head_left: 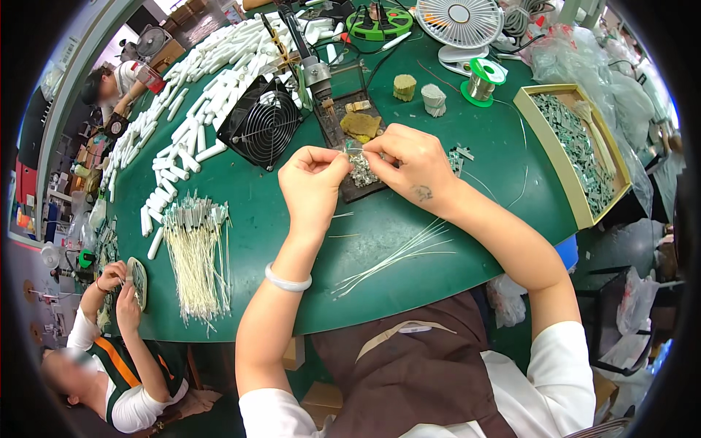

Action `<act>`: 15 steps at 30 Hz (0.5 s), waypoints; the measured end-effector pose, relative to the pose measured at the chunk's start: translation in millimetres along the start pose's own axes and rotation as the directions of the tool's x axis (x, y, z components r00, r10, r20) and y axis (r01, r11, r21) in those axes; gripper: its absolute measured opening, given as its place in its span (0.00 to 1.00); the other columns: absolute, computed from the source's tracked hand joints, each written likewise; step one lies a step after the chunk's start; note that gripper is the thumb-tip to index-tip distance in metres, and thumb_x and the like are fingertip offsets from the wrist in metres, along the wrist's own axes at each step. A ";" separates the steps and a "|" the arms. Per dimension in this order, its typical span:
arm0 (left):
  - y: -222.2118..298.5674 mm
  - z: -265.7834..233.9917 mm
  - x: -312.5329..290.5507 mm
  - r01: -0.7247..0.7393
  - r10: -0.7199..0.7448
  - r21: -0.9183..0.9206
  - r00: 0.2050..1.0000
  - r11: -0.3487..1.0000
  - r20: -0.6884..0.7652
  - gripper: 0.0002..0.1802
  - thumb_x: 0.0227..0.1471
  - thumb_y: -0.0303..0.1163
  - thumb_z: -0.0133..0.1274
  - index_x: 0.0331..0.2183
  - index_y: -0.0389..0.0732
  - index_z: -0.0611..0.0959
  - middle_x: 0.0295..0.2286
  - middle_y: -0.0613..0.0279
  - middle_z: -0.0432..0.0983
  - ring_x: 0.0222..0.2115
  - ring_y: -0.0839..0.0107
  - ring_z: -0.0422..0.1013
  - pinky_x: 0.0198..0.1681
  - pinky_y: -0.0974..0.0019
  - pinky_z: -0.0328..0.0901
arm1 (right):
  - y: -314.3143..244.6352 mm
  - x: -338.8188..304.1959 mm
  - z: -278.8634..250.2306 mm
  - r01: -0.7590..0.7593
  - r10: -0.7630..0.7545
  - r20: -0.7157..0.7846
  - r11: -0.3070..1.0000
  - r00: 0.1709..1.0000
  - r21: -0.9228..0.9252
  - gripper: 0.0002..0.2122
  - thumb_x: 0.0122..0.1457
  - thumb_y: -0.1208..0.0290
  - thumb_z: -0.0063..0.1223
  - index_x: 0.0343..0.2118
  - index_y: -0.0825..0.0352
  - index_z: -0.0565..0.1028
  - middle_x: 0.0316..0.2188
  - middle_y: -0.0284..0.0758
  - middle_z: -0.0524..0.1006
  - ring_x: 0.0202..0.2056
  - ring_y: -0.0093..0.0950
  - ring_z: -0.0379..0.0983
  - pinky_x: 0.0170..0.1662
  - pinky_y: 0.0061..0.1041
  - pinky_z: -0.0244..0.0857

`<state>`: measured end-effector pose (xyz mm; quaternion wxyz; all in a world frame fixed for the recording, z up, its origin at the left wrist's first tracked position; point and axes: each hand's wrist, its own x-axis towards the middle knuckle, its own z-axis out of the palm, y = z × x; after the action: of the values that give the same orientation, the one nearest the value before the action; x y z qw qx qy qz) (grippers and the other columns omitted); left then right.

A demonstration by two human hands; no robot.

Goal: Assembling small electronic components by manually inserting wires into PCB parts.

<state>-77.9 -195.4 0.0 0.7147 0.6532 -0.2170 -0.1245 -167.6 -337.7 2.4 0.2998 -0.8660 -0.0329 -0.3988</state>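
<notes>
I have both hands up over the dark soldering stand (349,139) near the middle of the green surface (277,241). My left hand (312,184) is curled, its thumb and forefinger pinched narrow on a small metal piece (352,150) that I can barely make out. My right hand (415,164) meets it from the other side, fingertips closed on the same piece, so the two grips touch just above the stand. Right below them, on the stand's front edge, lies a little heap of grey metal parts (361,172). A yellow sponge (361,125) sits on the stand just behind my fingers.

Just beside the stand on its left stands a black square fan (263,120), and beyond that fan a broad drift of white tubes (204,95). In front of the stand, toward me, a few loose white wires (398,255) lie fanned on the surface; further to the stand's left lies a thick bundle of cream wires (194,255). Well to the stand's right is a yellow tray (577,212) filled with small greenish parts. Behind the stand I see a green solder spool (482,82) and a white desk fan (460,25).

A co-worker's hands (120,288) work at the surface's far left edge.
</notes>
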 end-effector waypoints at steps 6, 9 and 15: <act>0.7 -0.3 -0.2 0.003 -0.003 -0.001 1.000 1.000 -0.001 0.03 0.43 0.19 0.56 0.24 0.29 0.78 0.23 0.57 0.78 0.23 0.76 0.74 0.29 0.77 0.69 | 0.1 0.2 1.7 0.015 -0.015 -0.003 1.000 1.000 0.007 0.03 0.45 0.77 0.59 0.24 0.67 0.75 0.19 0.34 0.71 0.21 0.33 0.69 0.25 0.30 0.65; 0.5 -0.3 -0.1 -0.005 0.005 0.009 1.000 1.000 -0.008 0.03 0.43 0.19 0.56 0.25 0.29 0.78 0.23 0.57 0.78 0.23 0.77 0.74 0.29 0.77 0.68 | 2.1 0.5 1.6 0.071 -0.071 -0.013 0.997 0.997 0.000 0.04 0.46 0.79 0.60 0.26 0.68 0.77 0.18 0.32 0.70 0.18 0.24 0.67 0.21 0.22 0.62; 0.9 0.6 0.2 -0.016 0.016 0.019 1.000 1.000 -0.017 0.04 0.42 0.20 0.58 0.24 0.30 0.79 0.22 0.58 0.77 0.23 0.78 0.73 0.28 0.77 0.68 | 1.9 0.4 2.0 0.079 -0.080 -0.019 0.997 0.997 -0.008 0.04 0.46 0.79 0.60 0.26 0.68 0.77 0.19 0.33 0.71 0.19 0.24 0.68 0.21 0.22 0.62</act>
<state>-78.1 -195.9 1.0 0.7114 0.6591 -0.2174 -0.1111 -165.5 -338.2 0.7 0.2807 -0.8613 -0.0630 -0.4188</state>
